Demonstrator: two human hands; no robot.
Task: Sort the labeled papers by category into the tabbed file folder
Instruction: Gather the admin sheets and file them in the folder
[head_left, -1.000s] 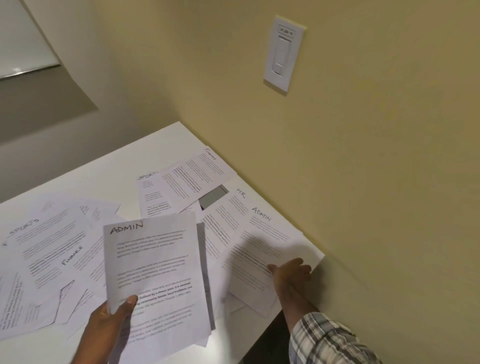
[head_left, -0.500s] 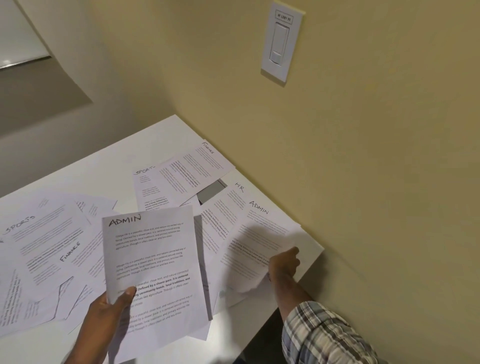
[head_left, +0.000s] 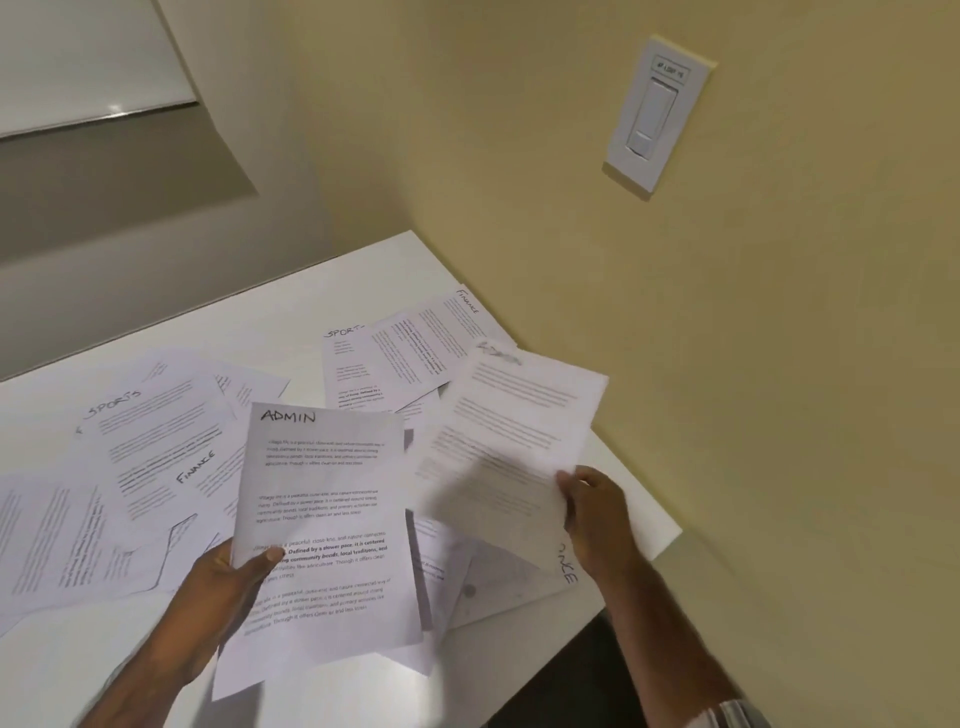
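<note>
My left hand (head_left: 223, 587) grips a small stack of papers topped by a sheet headed ADMIN (head_left: 322, 499), held up over the white table (head_left: 218, 332). My right hand (head_left: 592, 509) pinches the lower right edge of a second sheet (head_left: 509, 431), lifted off the table and blurred; its heading is unreadable. Loose labeled papers lie spread on the table: a SPORTS sheet (head_left: 156, 431) and a FINANCE sheet (head_left: 202, 478) at the left, a SPORT sheet (head_left: 348, 374) and a FINANCE sheet (head_left: 436, 338) at the back. No tabbed folder is clearly visible.
A yellow wall (head_left: 727, 364) runs close along the table's right side, with a white light switch (head_left: 654, 114) on it. The table's near right corner (head_left: 665, 535) ends beside a dark gap. More papers lie under the lifted sheet.
My right hand took hold of the ADMIN sheet at the table's right edge and lifted it up and leftward. My left hand kept holding its stack. The view shifted right.
</note>
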